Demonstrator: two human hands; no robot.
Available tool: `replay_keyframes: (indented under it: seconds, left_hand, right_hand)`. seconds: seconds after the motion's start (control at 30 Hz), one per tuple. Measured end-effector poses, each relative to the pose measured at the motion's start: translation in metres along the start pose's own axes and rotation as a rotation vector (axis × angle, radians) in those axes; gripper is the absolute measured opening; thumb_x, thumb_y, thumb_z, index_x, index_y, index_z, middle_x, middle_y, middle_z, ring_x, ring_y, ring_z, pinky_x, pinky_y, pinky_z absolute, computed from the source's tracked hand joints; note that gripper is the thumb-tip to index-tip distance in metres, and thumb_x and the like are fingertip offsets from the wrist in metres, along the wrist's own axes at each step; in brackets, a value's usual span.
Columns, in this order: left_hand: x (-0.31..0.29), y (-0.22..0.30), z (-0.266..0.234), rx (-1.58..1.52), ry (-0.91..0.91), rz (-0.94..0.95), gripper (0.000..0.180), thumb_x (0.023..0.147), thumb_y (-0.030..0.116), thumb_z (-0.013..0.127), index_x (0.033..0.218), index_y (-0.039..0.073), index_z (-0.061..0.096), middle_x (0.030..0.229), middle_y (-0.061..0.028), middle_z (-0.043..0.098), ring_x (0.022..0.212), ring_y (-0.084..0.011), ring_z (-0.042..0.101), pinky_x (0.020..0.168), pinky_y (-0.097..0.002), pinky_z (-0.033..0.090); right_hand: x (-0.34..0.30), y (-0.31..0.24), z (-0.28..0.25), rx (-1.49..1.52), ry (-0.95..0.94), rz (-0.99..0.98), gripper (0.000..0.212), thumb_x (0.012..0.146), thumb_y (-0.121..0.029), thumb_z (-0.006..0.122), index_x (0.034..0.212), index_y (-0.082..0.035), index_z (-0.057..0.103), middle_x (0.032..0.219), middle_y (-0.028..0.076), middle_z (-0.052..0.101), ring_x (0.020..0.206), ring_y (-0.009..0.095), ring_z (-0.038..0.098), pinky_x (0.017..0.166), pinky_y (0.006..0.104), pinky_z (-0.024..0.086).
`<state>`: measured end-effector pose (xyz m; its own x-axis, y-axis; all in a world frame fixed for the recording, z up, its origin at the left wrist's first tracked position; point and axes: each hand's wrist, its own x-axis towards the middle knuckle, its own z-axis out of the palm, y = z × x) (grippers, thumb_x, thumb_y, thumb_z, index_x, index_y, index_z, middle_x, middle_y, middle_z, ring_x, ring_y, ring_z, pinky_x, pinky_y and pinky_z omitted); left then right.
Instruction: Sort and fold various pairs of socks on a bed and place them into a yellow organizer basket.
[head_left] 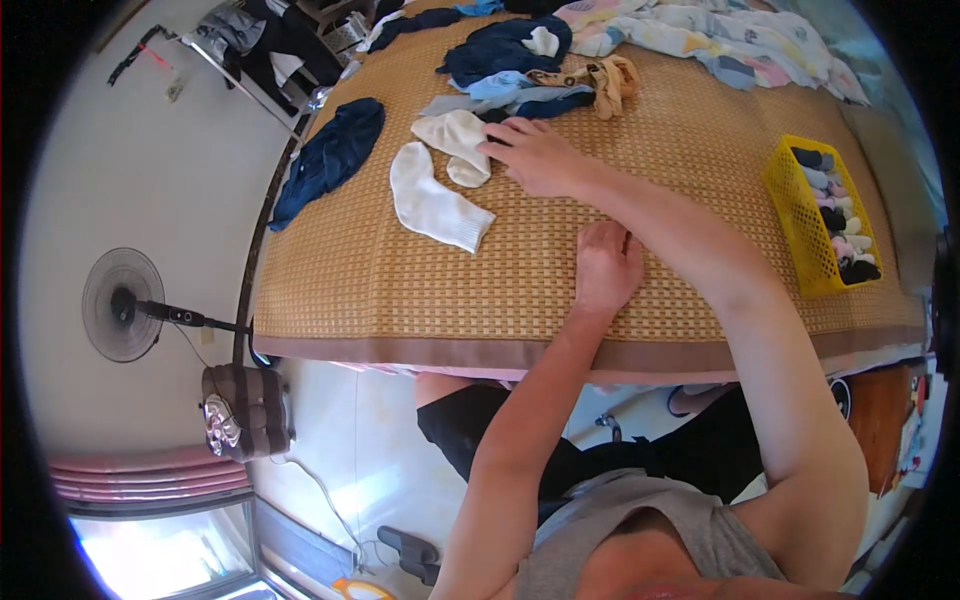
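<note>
On the woven mat (500, 300) covering the bed, my right hand (540, 160) reaches across to the left with its fingers apart. Its fingertips are at the right edge of a crumpled cream-white sock (450, 133), which has a folded-over end. Nearer me and to the left lies a white sock (430, 205), stretched out flat with its ribbed cuff toward me. My left hand (608, 265) rests on the mat below my right forearm, fingers curled into a fist. I see nothing in it, though its underside is hidden.
Dark clothing (333, 155) lies at the left edge, with a clothes pile (510, 55) and patterned bedding (700, 40) at the far side. A yellow basket (800, 235) of rolled socks stands right. A fan (123, 303) and brown striped bag (250, 410) are left of the bed.
</note>
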<state>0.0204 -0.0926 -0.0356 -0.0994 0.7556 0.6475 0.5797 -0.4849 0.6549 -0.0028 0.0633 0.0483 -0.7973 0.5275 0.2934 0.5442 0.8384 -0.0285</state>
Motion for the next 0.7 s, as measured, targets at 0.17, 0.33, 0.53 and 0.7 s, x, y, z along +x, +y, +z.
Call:
replay_keyframes:
  seconds: [0.17, 0.33, 0.53, 0.7]
  left_hand:
    - [0.007, 0.003, 0.000, 0.036, -0.014, 0.055, 0.026, 0.089, 0.004, 0.079, 0.115, -0.001, 0.078, 0.107, -0.0199, 0.078, 0.104, -0.0420, 0.072, 0.099, -0.0531, 0.054]
    - [0.005, 0.001, -0.002, 0.019, 0.023, 0.156, 0.029, 0.090, 0.009, 0.081, 0.117, -0.001, 0.078, 0.112, -0.0203, 0.080, 0.110, -0.0423, 0.073, 0.103, -0.0547, 0.053]
    - [0.005, 0.007, -0.003, -0.004, -0.046, -0.019, 0.023, 0.092, 0.010, 0.081, 0.112, -0.001, 0.079, 0.107, -0.0201, 0.080, 0.108, -0.0412, 0.074, 0.103, -0.0540, 0.053]
    - [0.000, -0.009, 0.006, 0.029, -0.044, 0.070, 0.028, 0.092, 0.012, 0.081, 0.118, 0.000, 0.078, 0.116, -0.0209, 0.079, 0.111, -0.0428, 0.073, 0.104, -0.0539, 0.053]
  right_hand:
    - [0.012, -0.018, 0.008, 0.065, -0.077, -0.098, 0.074, 0.091, -0.005, 0.073, 0.161, -0.022, 0.056, 0.160, 0.004, 0.059, 0.143, 0.030, 0.054, 0.114, 0.0504, 0.046]
    - [0.017, -0.029, 0.005, -0.081, -0.163, -0.117, 0.063, 0.090, -0.010, 0.079, 0.151, -0.023, 0.067, 0.138, 0.006, 0.071, 0.131, 0.026, 0.063, 0.101, 0.0462, 0.048]
    - [-0.006, -0.008, 0.007, 0.093, -0.321, 0.038, 0.040, 0.093, -0.014, 0.079, 0.132, -0.016, 0.075, 0.133, 0.010, 0.070, 0.127, 0.033, 0.066, 0.106, 0.0546, 0.051]
    - [-0.014, -0.026, 0.007, 0.118, 0.040, -0.054, 0.041, 0.098, -0.016, 0.076, 0.139, -0.020, 0.076, 0.159, 0.009, 0.057, 0.139, 0.032, 0.058, 0.111, 0.0528, 0.051]
